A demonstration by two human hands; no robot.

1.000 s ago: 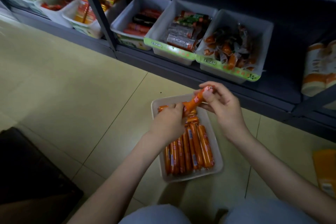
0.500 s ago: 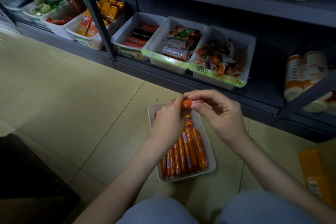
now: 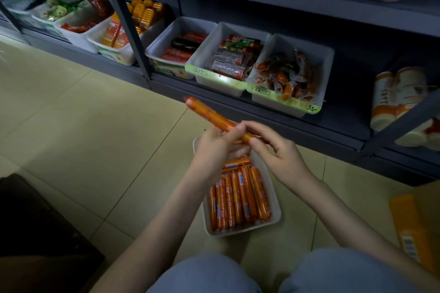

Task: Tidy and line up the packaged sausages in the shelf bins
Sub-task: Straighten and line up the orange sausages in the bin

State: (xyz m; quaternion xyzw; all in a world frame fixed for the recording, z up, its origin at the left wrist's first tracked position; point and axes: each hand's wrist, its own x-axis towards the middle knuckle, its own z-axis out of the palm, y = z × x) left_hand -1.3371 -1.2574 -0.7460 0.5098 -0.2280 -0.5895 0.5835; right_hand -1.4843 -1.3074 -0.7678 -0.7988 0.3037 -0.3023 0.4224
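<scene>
A white bin (image 3: 273, 200) stands on the tiled floor in front of the shelf. Several orange packaged sausages (image 3: 238, 197) lie in it side by side, lengthwise, with one or two lying crosswise at the far end. Above the bin's far end, both hands hold one orange sausage (image 3: 209, 114), which slants up to the left. My left hand (image 3: 216, 147) grips it around the middle. My right hand (image 3: 276, 150) pinches its lower right end between thumb and fingers.
The low grey shelf (image 3: 262, 112) carries white bins: red sausages (image 3: 181, 50), dark vacuum packs (image 3: 233, 59), wrapped orange snacks (image 3: 285, 74). More bins stand further left. Cup packs (image 3: 400, 95) sit at the right. An orange package (image 3: 414, 228) lies on the floor at right.
The held sausage has swung from pointing right to slanting up to the left, and both hands have risen slightly above the bin. The view has tilted up, showing more shelf.
</scene>
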